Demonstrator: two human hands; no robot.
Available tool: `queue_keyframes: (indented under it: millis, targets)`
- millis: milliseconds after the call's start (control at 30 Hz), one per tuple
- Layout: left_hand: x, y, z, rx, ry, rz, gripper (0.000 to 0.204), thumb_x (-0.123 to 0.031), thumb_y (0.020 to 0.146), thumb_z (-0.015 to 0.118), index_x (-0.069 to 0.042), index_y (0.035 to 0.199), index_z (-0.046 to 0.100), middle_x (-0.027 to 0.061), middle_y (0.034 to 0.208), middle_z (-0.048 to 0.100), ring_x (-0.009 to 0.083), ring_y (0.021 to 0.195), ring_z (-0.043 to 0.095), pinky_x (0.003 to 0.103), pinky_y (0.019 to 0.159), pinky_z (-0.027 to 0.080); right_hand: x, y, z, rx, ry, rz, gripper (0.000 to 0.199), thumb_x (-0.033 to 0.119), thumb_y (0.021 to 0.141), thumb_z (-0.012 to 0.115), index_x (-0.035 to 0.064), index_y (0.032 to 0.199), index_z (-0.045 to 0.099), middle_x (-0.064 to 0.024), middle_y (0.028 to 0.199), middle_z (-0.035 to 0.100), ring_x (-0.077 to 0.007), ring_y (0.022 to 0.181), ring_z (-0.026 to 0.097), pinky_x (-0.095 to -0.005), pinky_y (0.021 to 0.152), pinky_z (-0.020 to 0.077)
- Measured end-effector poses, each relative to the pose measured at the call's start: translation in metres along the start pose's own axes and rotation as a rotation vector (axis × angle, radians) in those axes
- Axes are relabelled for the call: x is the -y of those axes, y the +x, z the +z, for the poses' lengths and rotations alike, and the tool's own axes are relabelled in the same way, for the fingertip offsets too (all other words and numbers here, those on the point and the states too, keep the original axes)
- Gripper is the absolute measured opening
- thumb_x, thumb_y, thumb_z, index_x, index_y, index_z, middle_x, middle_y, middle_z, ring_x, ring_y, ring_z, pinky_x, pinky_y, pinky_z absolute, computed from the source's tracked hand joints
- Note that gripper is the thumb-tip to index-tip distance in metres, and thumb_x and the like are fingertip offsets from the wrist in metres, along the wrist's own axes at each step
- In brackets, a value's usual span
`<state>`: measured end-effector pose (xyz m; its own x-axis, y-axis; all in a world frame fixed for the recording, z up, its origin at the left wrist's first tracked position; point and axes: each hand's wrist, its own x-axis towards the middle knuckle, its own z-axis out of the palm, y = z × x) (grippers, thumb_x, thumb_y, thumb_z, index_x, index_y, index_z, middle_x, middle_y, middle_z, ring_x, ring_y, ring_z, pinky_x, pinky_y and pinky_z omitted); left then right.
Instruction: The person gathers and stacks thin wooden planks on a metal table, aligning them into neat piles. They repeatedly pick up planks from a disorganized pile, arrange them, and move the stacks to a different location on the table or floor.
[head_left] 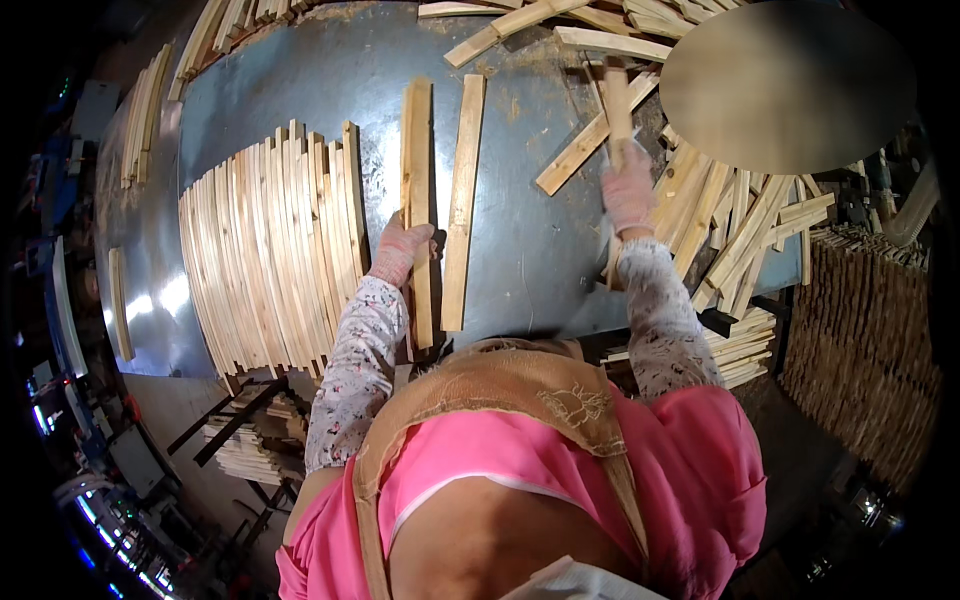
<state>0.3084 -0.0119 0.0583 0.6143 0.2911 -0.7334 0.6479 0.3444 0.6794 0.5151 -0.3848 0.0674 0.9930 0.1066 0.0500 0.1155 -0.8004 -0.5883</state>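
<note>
The person stands at a metal-topped table (515, 285) with both forearms stretched over it, in patterned sleeves and pinkish gloves. The left hand (402, 250) is closed around the near half of a pale wooden slat (417, 150), its thumb across the top at the right side. This held slat points away from the body, its near end close to the table's front edge; whether it is 1 piece or 2 pressed together, the view cannot tell.

Just right of it, a loose slat (463, 200) lies on the table, almost parallel and apart from the hand. To the left, a row of slats (270, 250) lies side by side, their far ends uneven.

The right hand (630, 188) is blurred, its fingers curled around another slat, the blurred slat (618, 100), which reaches away toward the far side; the exact finger placement cannot be told. Beside it, a slanted slat (573, 162) lies on the metal. Farther right, a jumbled pile (740, 225) of slats crosses at many angles.

At the far left, 1 short slat (121, 305) lies alone near the table's edge. Beyond the right side, a tall wood stack (860, 350) stands lower than the tabletop.
</note>
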Motion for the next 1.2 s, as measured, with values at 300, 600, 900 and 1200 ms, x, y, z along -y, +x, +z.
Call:
queue_keyframes:
  millis: [300, 600, 900, 1200]
  targets:
    - [-0.003, -0.031, -0.015, 0.198, -0.295, 0.230, 0.063, -0.018, 0.087, 0.089, 0.003, 0.138, 0.059, 0.0128, 0.108, 0.074, 0.0254, 0.094, 0.074, 0.038, 0.084, 0.063, 0.214, -0.153, 0.111, 0.533, 0.213, -0.412, 0.041, 0.026, 0.103, 0.064, -0.0017, 0.133, 0.065, -0.0229, 0.128, 0.070, -0.0439, 0.122, 0.067, -0.0483, 0.108, 0.0543]
    - [-0.017, -0.074, -0.113, 0.243, -0.307, 0.254, 0.034, -0.024, 0.088, 0.081, -0.002, 0.113, 0.074, 0.0094, 0.093, 0.077, 0.0215, 0.080, 0.076, 0.037, 0.076, 0.066, 0.190, -0.196, 0.125, 0.132, -0.327, -0.184, 0.085, 0.037, 0.089, 0.082, 0.0062, 0.160, 0.047, -0.0252, 0.140, 0.065, -0.0453, 0.127, 0.064, -0.0542, 0.109, 0.0520]
    - [-0.001, -0.073, -0.258, 0.042, -0.004, 0.309, 0.059, -0.009, 0.100, 0.073, 0.002, 0.153, 0.050, 0.0177, 0.126, 0.074, 0.0300, 0.108, 0.075, 0.041, 0.089, 0.066, 0.113, -0.226, 0.032, 0.243, -0.156, 0.211, 0.077, 0.027, 0.086, 0.080, 0.0126, 0.157, 0.053, -0.0263, 0.141, 0.065, -0.0464, 0.130, 0.063, -0.0533, 0.111, 0.0535]
    - [0.031, -0.103, -0.201, 0.032, 0.060, 0.289, 0.066, -0.017, 0.097, 0.076, 0.008, 0.152, 0.050, 0.0150, 0.126, 0.070, 0.0257, 0.109, 0.072, 0.039, 0.094, 0.063, -0.170, -0.333, -0.162, -0.810, 0.091, 0.639, 0.063, 0.028, 0.095, 0.077, -0.0008, 0.148, 0.061, -0.0226, 0.129, 0.076, -0.0385, 0.116, 0.074, -0.0439, 0.103, 0.0560]
